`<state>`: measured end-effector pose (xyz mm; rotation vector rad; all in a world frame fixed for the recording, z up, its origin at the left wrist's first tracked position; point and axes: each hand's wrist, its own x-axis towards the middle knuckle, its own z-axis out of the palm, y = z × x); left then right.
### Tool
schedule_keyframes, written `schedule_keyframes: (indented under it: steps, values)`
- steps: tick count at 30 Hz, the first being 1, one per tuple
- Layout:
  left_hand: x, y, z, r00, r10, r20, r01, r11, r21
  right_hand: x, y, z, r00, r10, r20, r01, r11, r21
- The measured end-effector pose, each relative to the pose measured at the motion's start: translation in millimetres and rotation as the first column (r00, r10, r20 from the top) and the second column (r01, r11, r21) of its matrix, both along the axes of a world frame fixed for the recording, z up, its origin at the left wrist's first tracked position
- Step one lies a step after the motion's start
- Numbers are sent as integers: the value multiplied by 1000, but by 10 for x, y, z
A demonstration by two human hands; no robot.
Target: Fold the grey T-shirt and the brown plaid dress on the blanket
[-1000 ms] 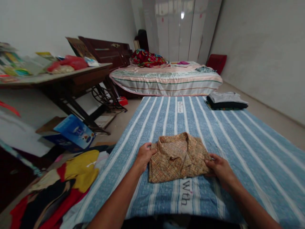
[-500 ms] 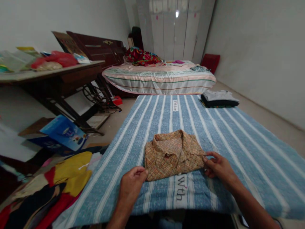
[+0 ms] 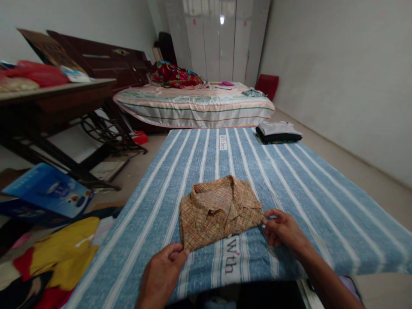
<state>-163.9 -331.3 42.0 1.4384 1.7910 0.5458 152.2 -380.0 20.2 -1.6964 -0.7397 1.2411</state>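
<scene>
A folded brown plaid shirt [image 3: 209, 214] lies collar-side up on a blue and white striped cloth [image 3: 154, 201]. My left hand [image 3: 164, 268] pinches the shirt's near left corner between thumb and finger. At the near right corner, my right hand [image 3: 281, 229] also has thumb and forefinger closed on the shirt's edge, its other fingers curled below. The shirt rests flat, its front edge slanting a little up to the right.
A stack of folded clothes [image 3: 278, 131] sits at the cloth's far right. Loose clothes [image 3: 64, 253] are heaped at left, near a blue box [image 3: 48, 193] and a sewing table [image 3: 80, 90]. Behind stands a bed [image 3: 193, 103] with a red flowered bundle [image 3: 175, 75].
The view has turned slightly right, so everything sits further left. My left hand has drawn its corner slightly toward me, tilting the shirt's front edge. Both hands keep their pinch.
</scene>
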Motion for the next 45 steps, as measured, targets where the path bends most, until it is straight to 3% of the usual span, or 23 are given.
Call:
schedule_keyframes:
  steps: [6,14,25,34,45]
  values:
    - [41,-40,1,989,69,128,-67,998,-18,-22,3,-18,998,-66,20,65,997,34]
    - [62,-64,14,976,63,210,-36,991,-133,3,31,-57,999,52,3,-51,992,-115]
    - [68,-56,39,946,63,318,2,980,-198,104,48,-103,959,201,-197,-225,969,-105]
    - [30,-57,101,960,82,268,-50,991,-123,152,105,-117,981,175,-81,-183,977,-108]
    - [32,-15,69,997,-18,77,22,999,-48,82,150,-26,978,195,71,-181,970,-165]
